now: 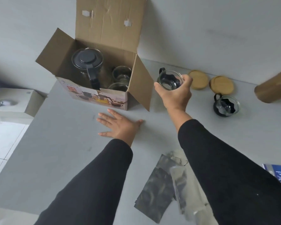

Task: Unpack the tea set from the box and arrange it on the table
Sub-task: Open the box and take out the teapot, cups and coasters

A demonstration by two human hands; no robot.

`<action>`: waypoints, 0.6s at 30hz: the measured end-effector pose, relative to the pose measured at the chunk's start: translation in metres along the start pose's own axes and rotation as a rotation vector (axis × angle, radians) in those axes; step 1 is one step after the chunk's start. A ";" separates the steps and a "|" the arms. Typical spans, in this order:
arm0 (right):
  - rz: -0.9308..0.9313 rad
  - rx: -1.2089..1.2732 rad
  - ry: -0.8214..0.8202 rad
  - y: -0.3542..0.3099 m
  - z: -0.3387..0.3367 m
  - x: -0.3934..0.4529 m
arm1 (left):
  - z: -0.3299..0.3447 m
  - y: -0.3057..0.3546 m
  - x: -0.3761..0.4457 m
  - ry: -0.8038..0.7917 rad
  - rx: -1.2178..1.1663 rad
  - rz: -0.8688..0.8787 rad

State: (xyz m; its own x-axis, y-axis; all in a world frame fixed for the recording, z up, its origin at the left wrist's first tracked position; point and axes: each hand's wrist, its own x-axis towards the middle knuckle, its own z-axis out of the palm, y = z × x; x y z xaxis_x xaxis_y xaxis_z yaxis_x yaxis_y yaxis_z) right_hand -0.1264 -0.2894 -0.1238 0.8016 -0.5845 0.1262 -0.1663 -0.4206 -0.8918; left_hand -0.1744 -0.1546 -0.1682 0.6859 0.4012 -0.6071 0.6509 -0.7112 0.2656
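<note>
An open cardboard box [104,96] stands on the grey table [63,135]. Inside it are a glass teapot [88,62] with a dark lid and handle, and two glass cups [122,73]. My right hand [175,93] grips a glass cup [169,79] with a black holder, held above the table just right of the box. Another glass cup with a black holder [226,106] stands on the table further right. My left hand [118,125] lies flat on the table in front of the box, fingers spread, holding nothing.
Two round wooden lids [199,79] [221,85] lie by the wall. A brown cylinder [274,88] is at the right edge. Grey plastic bags [162,187] and a blue booklet [277,174] lie near me. A white box [15,101] sits left of the table.
</note>
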 end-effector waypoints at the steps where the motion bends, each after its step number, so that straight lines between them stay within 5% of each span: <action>1: 0.040 -0.015 0.010 0.014 -0.009 0.000 | 0.003 0.001 -0.002 0.010 0.007 0.004; 6: 0.184 -0.048 0.040 0.070 -0.041 0.005 | 0.006 0.002 0.001 0.044 0.038 0.001; 18: 0.162 -0.042 0.062 0.108 -0.050 0.035 | 0.009 0.002 0.007 0.058 0.063 -0.012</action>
State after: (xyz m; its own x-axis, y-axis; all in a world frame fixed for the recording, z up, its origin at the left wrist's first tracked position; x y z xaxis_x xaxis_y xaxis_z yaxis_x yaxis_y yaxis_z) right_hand -0.1449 -0.3899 -0.1944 0.7258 -0.6878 0.0101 -0.3152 -0.3456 -0.8839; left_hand -0.1712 -0.1581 -0.1787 0.6969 0.4414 -0.5653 0.6387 -0.7404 0.2093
